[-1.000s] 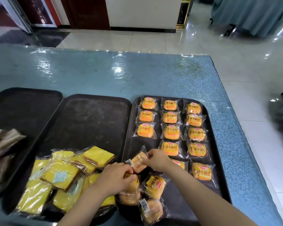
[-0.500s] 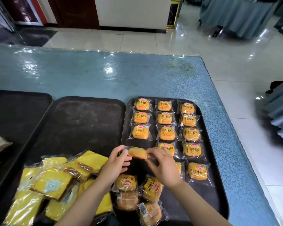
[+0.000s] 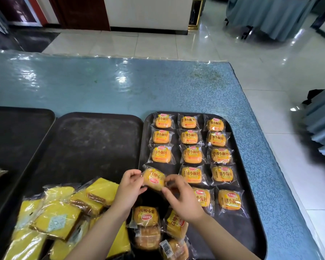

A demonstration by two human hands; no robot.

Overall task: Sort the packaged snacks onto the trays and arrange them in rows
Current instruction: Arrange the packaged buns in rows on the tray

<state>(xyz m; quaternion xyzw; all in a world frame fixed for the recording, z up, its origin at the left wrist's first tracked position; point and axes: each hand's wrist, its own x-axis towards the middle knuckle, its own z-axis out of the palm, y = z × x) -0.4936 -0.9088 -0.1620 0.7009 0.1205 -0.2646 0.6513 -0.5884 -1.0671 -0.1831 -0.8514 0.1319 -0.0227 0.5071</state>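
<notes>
Since the earlier frame, the bun (image 3: 153, 178) has turned label-up; left hand (image 3: 129, 188) pinches its left end, right hand (image 3: 180, 196) its right end, both equally near; it hangs over the right tray's (image 3: 251, 212) empty left-column slot, long axis crosswise and slightly tilted, label upside down.

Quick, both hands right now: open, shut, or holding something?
Left hand: pinching the left end of a small bread packet.
Right hand: pinching the same packet's right end.
</notes>
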